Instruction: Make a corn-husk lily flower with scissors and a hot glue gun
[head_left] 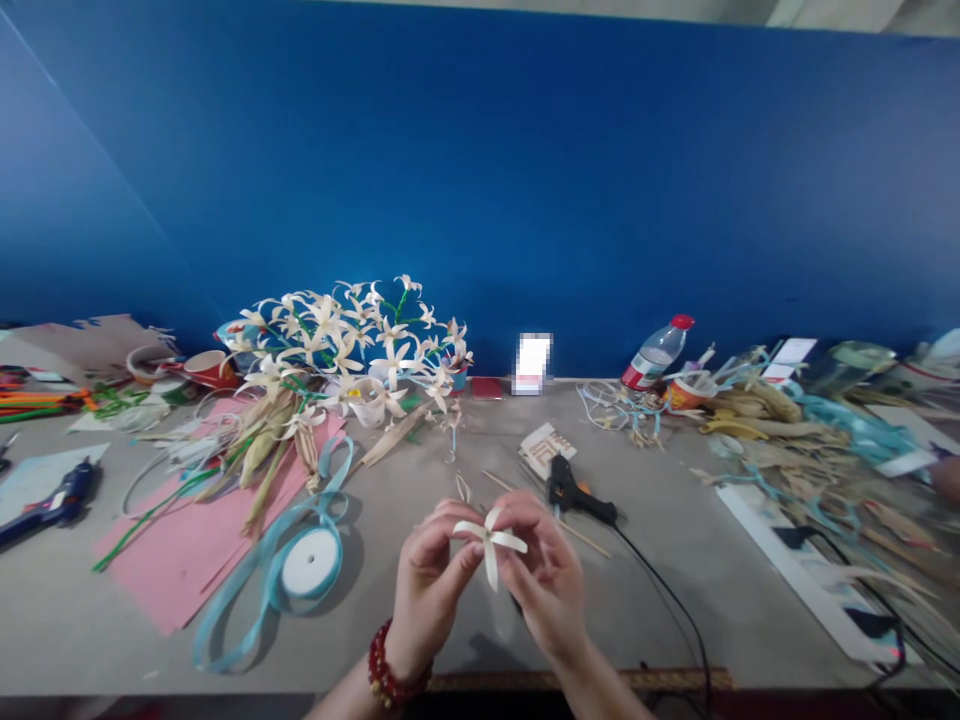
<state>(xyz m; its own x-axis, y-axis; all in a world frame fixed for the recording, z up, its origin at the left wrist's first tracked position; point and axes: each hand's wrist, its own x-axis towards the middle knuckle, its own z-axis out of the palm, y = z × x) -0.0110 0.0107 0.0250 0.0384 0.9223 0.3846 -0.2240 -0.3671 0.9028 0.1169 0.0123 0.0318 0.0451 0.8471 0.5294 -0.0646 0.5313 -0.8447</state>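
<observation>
A small white flower [491, 543] with narrow, splayed petals is pinched between both hands, above the near part of the grey table. My left hand [431, 565], below which a red bead bracelet circles the wrist, grips it from the left with thumb and fingers. From the other side my right hand [547, 575] closes on its petals. Fingers hide the back of the flower. Just beyond the right hand lies a black glue gun [581, 492] with its cord trailing toward the front edge. Thin wooden sticks [589, 538] rest behind the hands.
Many finished white flowers [326, 320] stand at back left. Pink paper [161, 575] and a blue ribbon spool [311, 560] lie left, near a blue glue gun [56, 500]. Dried husks [765, 405], a bottle [656, 352] and a white power strip [802, 575] occupy the right.
</observation>
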